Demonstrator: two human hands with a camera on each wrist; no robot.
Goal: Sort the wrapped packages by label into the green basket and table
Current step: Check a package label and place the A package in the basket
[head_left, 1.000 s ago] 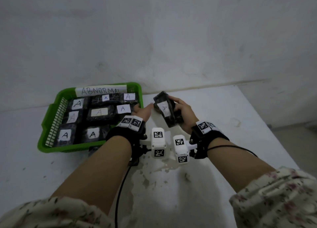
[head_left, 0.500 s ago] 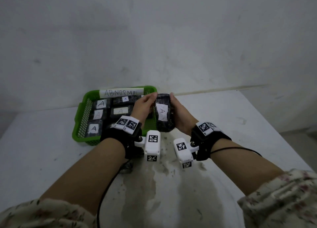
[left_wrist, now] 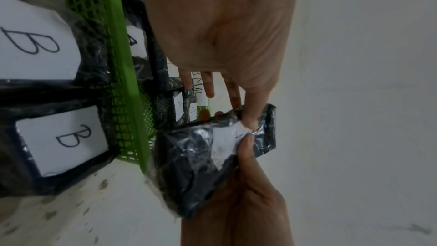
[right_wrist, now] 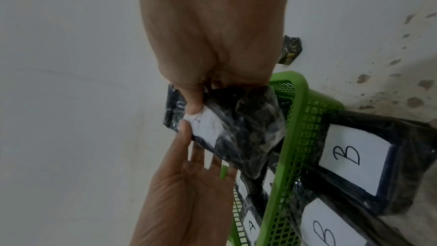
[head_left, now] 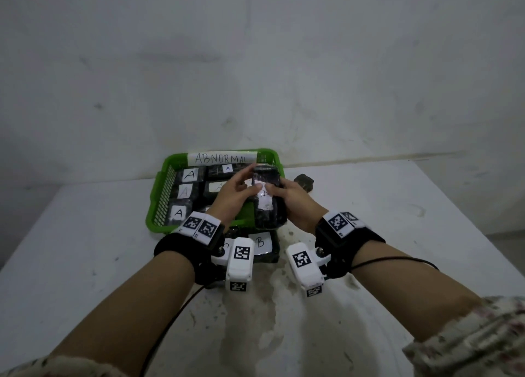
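A black wrapped package [head_left: 265, 215] with a white label is held by both hands over the right side of the green basket [head_left: 154, 206]. My right hand [head_left: 289, 200] grips its right edge, thumb on top. My left hand [head_left: 241, 189] pinches its left edge, with the thumb on the label and straight fingers beneath, as the right wrist view shows [right_wrist: 189, 184]. The thumbs hide most of the label's letter. The basket has an "ABNORMAL" tag and holds several black packages marked A [head_left: 189, 174]. Two packages marked B [head_left: 260, 243] lie on the table against the basket's near wall.
A small black wrapped package [head_left: 304, 181] lies on the white table [head_left: 397, 234] just right of the basket. A wall rises close behind the basket. A black cable [head_left: 170, 320] runs from my left wrist toward the table's near edge.
Both hands carried the package from beside the basket's right wall to above its right side. The left thumb moved onto the label. The package turned lengthwise, away from me.
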